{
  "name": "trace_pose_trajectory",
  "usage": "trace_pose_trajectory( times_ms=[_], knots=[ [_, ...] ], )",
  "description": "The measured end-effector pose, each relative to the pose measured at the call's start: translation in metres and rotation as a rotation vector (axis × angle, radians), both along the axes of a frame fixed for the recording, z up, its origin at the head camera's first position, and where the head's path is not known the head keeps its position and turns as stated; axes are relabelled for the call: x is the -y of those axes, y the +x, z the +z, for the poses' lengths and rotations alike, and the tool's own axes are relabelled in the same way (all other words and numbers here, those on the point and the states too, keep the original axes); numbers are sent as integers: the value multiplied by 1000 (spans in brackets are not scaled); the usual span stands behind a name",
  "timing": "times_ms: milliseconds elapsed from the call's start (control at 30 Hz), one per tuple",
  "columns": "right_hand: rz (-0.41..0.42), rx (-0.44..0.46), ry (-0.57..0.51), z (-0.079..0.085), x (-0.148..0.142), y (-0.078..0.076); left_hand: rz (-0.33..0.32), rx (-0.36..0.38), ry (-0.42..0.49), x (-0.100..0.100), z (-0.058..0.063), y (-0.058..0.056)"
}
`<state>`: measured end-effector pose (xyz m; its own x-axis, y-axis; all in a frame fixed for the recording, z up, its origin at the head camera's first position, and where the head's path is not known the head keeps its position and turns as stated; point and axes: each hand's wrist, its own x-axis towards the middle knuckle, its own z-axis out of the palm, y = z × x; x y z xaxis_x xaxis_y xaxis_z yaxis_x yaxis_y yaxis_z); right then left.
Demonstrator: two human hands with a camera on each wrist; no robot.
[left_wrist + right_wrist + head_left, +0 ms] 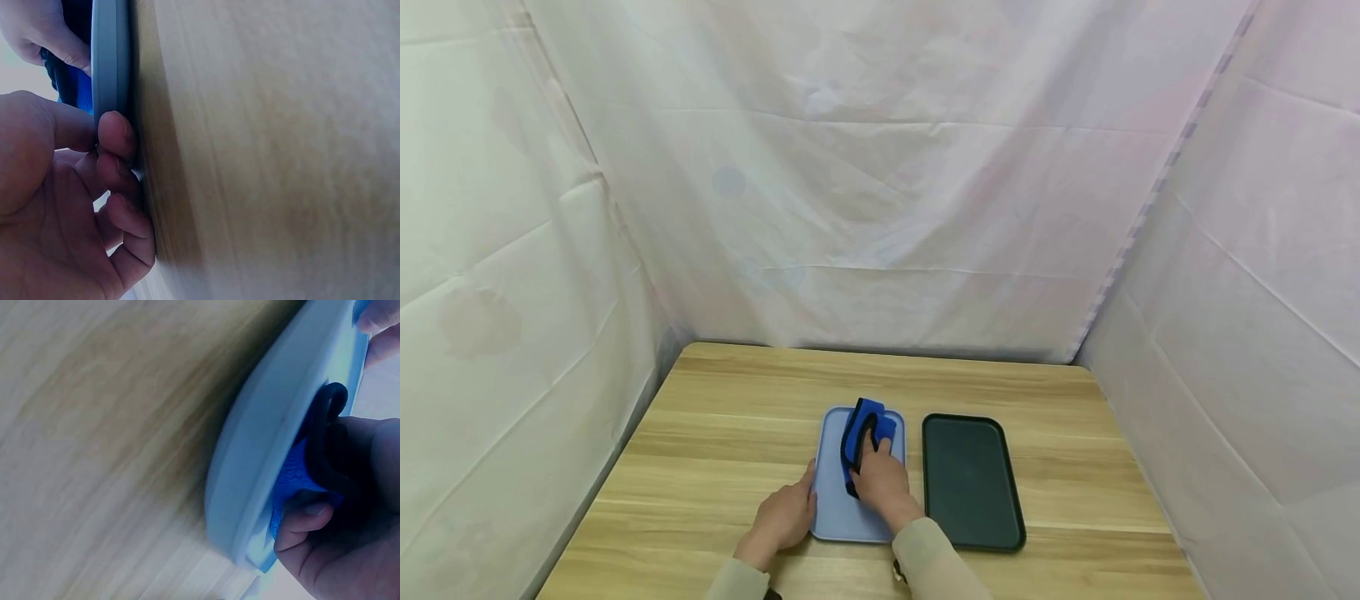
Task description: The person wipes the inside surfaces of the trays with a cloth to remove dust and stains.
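A light blue tray (831, 508) lies on the wooden table, with a folded blue cloth with black edging (868, 412) on it. My right hand (882, 479) grips the cloth against the tray, thumb and fingers around its folds. In the right wrist view, the blue cloth (292, 478) has a fuzzy texture, and part of it is hidden by the hand. At the tray's left edge, my left hand (786, 512) holds the rim. The left wrist view shows that hand's thumb over the rim and its curled fingertips (117, 134) against the tray's side (111, 56).
To the right of the light blue tray lies a dark green tray (973, 483), a narrow gap between them. The wooden table (715, 450) extends around both. White curtains (880, 192) hang behind the table and along its left and right sides.
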<state>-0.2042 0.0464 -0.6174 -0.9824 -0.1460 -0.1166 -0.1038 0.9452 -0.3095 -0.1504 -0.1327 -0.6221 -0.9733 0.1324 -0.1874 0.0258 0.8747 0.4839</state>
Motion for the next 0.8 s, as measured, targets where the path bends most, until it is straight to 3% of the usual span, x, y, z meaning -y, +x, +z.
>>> trace_pose_trajectory(
  times_ms=[467, 800],
  knots=[
    [-9, 42, -28, 6, 11, 1, -5, 0, 9, 0, 0, 1],
    [-4, 38, -24, 0, 19, 0, 0, -14, 15, 1, -1, 1]
  ],
)
